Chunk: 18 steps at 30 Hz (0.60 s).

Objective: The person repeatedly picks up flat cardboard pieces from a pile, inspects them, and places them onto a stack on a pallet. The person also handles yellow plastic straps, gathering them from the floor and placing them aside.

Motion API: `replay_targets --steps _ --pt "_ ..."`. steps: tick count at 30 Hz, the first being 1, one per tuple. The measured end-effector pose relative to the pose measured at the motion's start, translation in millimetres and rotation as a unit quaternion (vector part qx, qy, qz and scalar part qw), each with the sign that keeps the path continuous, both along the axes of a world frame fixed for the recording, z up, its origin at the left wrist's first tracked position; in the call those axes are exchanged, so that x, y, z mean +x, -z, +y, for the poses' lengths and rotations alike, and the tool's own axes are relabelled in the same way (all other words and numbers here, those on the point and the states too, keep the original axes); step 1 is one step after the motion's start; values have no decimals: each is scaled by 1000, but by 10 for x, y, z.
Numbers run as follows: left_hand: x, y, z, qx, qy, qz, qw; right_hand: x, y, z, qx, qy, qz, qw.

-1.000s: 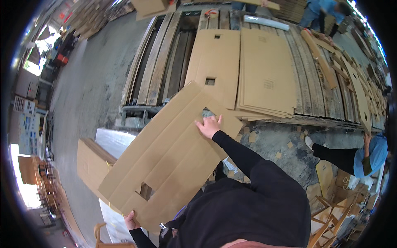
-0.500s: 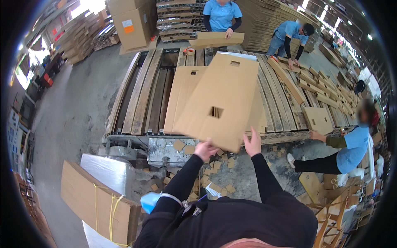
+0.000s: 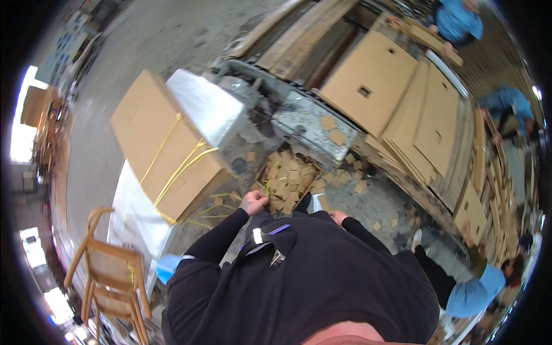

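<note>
My left hand (image 3: 255, 202), fingers curled, hovers at the near edge of a box (image 3: 265, 171) full of small square cardboard cut-outs (image 3: 287, 178). Whether anything sits in its grip I cannot make out. My right hand (image 3: 338, 217) is low in front of my body, its fingers partly hidden, beside a white paper (image 3: 317, 202). To my left lies a bundle of flat cardboard (image 3: 158, 135) bound with yellow straps (image 3: 184, 172). At the upper right, large cardboard sheets with small cut-out holes (image 3: 368, 86) rest on a slatted wooden platform (image 3: 402, 198), out of reach of both hands.
A metal box-like part (image 3: 305, 126) juts from the platform's side. Cut-outs are scattered over the floor (image 3: 397, 213). A wooden chair (image 3: 112, 270) stands at the lower left. Co-workers in blue shirts (image 3: 480, 290) are around the platform. Silvery wrapped material (image 3: 204, 106) adjoins the bundle.
Both hands have let go of the large cardboard sheet, which now lies on the stack. My view has swung left and down, and my hands have drawn in toward my body.
</note>
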<state>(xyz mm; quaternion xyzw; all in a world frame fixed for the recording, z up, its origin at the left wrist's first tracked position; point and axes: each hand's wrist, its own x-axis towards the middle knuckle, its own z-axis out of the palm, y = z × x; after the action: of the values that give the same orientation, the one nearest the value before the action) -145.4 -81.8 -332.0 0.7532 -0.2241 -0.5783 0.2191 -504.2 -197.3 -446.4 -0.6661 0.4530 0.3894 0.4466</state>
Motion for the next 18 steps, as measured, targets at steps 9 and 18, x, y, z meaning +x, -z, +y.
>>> replay_targets --steps 9,18 --pt "1714 -729 1540 -208 -426 -390 790 3011 -903 -975 -246 2 -353 903" --pt "2198 -359 1406 -188 -86 -607 767 4797 -1654 -14 -267 -169 -519 794"
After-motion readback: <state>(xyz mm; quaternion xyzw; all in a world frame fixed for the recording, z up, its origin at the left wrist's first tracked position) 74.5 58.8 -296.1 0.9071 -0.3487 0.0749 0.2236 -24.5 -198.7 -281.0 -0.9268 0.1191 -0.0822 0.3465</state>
